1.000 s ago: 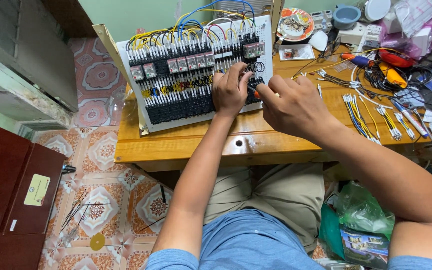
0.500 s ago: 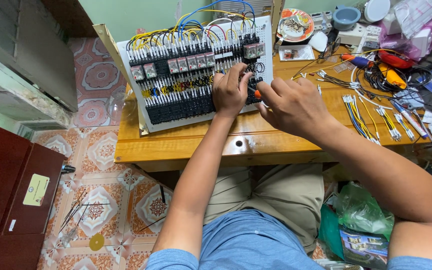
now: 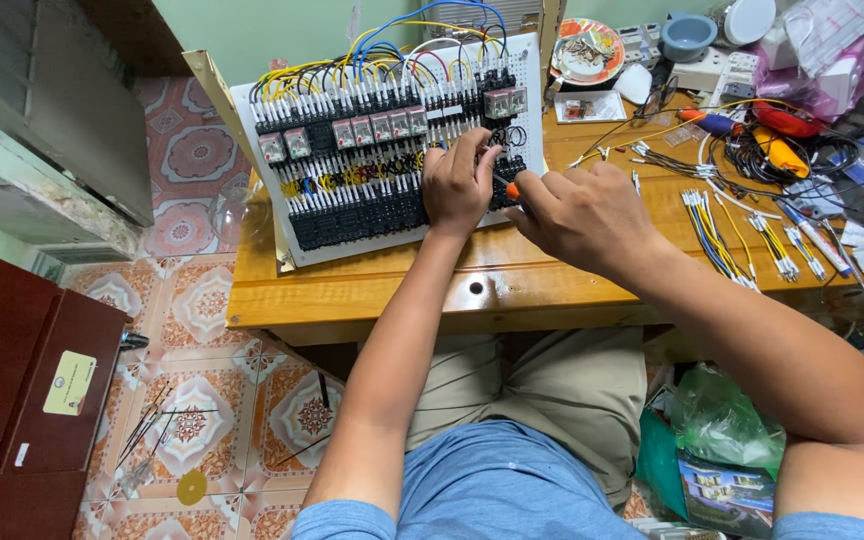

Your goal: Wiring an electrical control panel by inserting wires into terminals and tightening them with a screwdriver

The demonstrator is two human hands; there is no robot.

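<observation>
A white control panel (image 3: 352, 235) full of black terminal blocks, relays and coloured wires leans on a wooden table (image 3: 552, 280). My left hand (image 3: 458, 183) rests on the panel's right part, fingers pinching at a wire or terminal there. My right hand (image 3: 580, 215) is closed around a screwdriver with an orange handle (image 3: 514, 190), its tip hidden against the panel beside my left fingers.
Bundles of cut wires with ferrules (image 3: 727, 230) lie right of my hands. Tools, cables, a plate (image 3: 589, 50) and a grey bowl (image 3: 689, 35) crowd the table's far right. A brown cabinet (image 3: 12, 370) stands on the tiled floor at left; green bags (image 3: 717, 425) sit beside my leg.
Both hands stay at the panel's right part; the screwdriver's orange handle now shows a little more between them. Nothing else has moved.
</observation>
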